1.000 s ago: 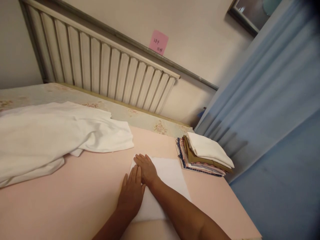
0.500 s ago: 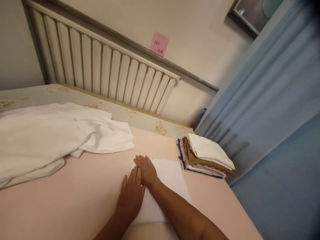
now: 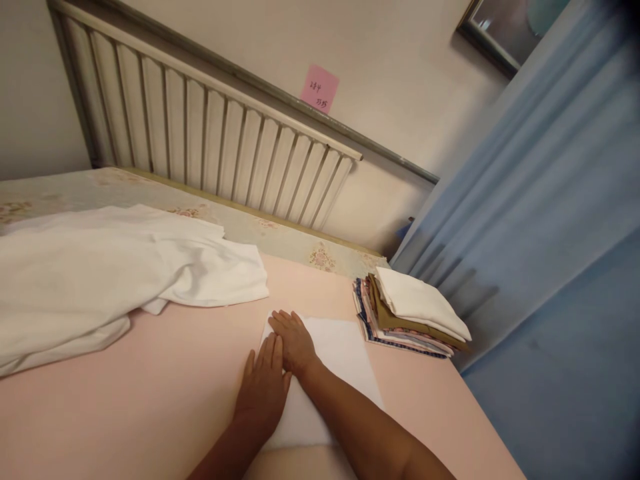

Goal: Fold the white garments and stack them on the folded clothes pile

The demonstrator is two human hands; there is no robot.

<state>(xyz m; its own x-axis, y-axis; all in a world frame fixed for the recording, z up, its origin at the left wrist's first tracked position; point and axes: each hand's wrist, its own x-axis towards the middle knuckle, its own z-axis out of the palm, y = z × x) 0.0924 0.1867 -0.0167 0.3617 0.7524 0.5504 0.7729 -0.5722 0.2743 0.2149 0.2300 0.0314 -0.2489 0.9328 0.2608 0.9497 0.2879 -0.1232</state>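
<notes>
A white folded cloth [image 3: 345, 353] lies flat on the pink-covered surface [image 3: 165, 400] in front of me. My right hand [image 3: 295, 343] rests on its far left corner, palm down with fingers stretched out. Just below and to the left, my left hand [image 3: 263, 387] lies along the cloth's left edge, its fingers extended and their tips touching the right hand. Neither hand grips anything. My hands and right forearm cover part of the cloth.
Loose white fabric [image 3: 115, 280] spreads across the left side. A stack of folded clothes [image 3: 417, 313] sits at the right, beside a blue curtain [image 3: 530, 173]. Behind are a floral cover [image 3: 320, 257], a radiator [image 3: 215, 133] and a pink note [image 3: 320, 88] on the wall.
</notes>
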